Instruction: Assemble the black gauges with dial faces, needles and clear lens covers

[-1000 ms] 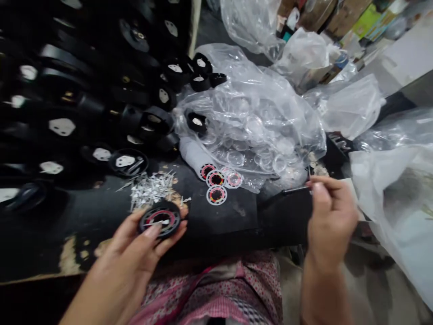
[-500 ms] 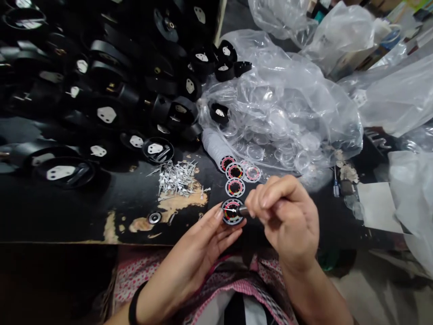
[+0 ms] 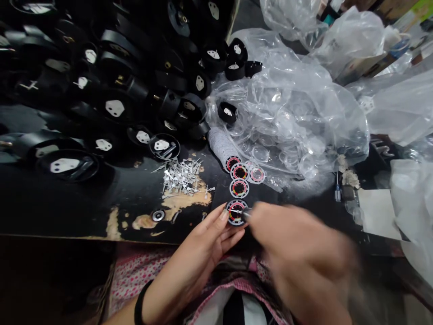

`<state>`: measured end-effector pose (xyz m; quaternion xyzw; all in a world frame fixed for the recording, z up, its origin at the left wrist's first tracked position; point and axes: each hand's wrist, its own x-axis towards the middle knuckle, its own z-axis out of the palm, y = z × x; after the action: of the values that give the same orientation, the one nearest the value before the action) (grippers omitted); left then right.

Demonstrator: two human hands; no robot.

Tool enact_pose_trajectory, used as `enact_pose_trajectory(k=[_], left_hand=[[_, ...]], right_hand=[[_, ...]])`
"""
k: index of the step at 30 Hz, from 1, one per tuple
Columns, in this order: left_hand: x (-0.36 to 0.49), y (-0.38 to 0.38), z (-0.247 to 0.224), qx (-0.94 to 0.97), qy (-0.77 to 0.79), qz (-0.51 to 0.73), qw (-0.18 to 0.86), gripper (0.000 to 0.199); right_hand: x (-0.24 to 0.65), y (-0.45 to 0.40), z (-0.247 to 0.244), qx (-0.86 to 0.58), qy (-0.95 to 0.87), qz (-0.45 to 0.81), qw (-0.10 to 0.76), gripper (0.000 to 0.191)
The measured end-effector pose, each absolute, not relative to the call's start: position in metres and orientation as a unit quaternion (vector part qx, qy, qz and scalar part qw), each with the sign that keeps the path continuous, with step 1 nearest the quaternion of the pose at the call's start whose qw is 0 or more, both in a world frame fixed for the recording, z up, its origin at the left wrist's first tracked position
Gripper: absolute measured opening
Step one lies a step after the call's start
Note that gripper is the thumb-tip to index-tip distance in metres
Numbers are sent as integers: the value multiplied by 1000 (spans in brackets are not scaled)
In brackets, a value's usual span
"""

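Black worktop (image 3: 84, 203), worn to bare wood in patches. The round gauge (image 3: 235, 219) is held at the front edge, with its white needle (image 3: 233, 211) laid across the dial. It is gripped by the left hand (image 3: 211, 234), thumb on the rim, other fingers beneath, as half a second ago. The dark tool (image 3: 246, 211) is held at the needle's hub by the closed fingers of the right hand (image 3: 294, 239); this hand is now blurred, whereas it was sharp before, and more of the tool is hidden by it. Just beyond, printed dials (image 3: 239, 188) are laid out. Loose pointers (image 3: 182, 176) are heaped to the left, black housings (image 3: 164, 146) are crowded behind, and the plastic bag (image 3: 287, 81) is spread behind the dials. A screwdriver (image 3: 337, 193) is seen further right.
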<state>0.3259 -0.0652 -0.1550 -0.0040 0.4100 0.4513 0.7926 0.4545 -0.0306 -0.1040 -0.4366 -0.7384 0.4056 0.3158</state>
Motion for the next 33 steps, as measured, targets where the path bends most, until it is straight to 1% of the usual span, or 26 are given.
enact_pose_trajectory(k=[3,7,9,11,13,14,15,16,19,20,21,23,24,26,28,29,30,31,33], left_hand=[[326,-66,-154,-3,422,457,783,28],[326,-67,-156,4,396,458,796,25],[326,-67,-156,8,387,459,800,24],[327,-67,-157,3,402,465,788,22],[327,-67,-157,-9,427,464,776,20],[327,-67,-157,-13,432,460,776,20],[326,-67,-157,-15,430,456,779,21],[325,-67,-158,-14,423,452,785,23],[322,-67,-159,-7,405,453,794,28],[322,-67,-159,-5,406,455,793,27],[321,-66,-159,-1,409,458,789,26],[320,-65,-157,11,421,469,776,26],[320,-64,-155,21,426,478,768,27],[320,-61,-151,48,436,497,749,28],[321,-59,-147,71,450,507,732,32],[322,-58,-146,79,457,509,725,34],[323,-58,-144,87,465,508,720,37],[323,-58,-144,93,471,509,714,38],[323,-58,-144,102,486,509,703,39]], right_hand=[[446,-19,-116,-337,-751,415,388,16],[448,-13,-112,-306,-669,458,499,23],[450,-16,-109,-299,-656,449,528,24],[449,-18,-108,-309,-684,435,498,22],[449,-17,-108,-324,-711,443,440,21],[451,-15,-108,-333,-708,452,429,20],[455,-12,-107,-347,-692,455,439,20],[462,-8,-107,-361,-667,455,467,20],[503,6,-111,-410,-556,406,599,22],[521,11,-116,-435,-527,380,623,23],[539,16,-122,-471,-509,354,628,22],[572,24,-135,-529,-497,306,616,19],[584,26,-139,-542,-492,301,611,18],[595,24,-140,-578,-533,252,563,18],[586,17,-130,-608,-624,119,475,18],[575,11,-121,-602,-677,27,422,18],[560,5,-113,-584,-710,-27,393,17],[543,-1,-106,-557,-748,-4,361,17],[507,-10,-98,-456,-841,139,256,14]])
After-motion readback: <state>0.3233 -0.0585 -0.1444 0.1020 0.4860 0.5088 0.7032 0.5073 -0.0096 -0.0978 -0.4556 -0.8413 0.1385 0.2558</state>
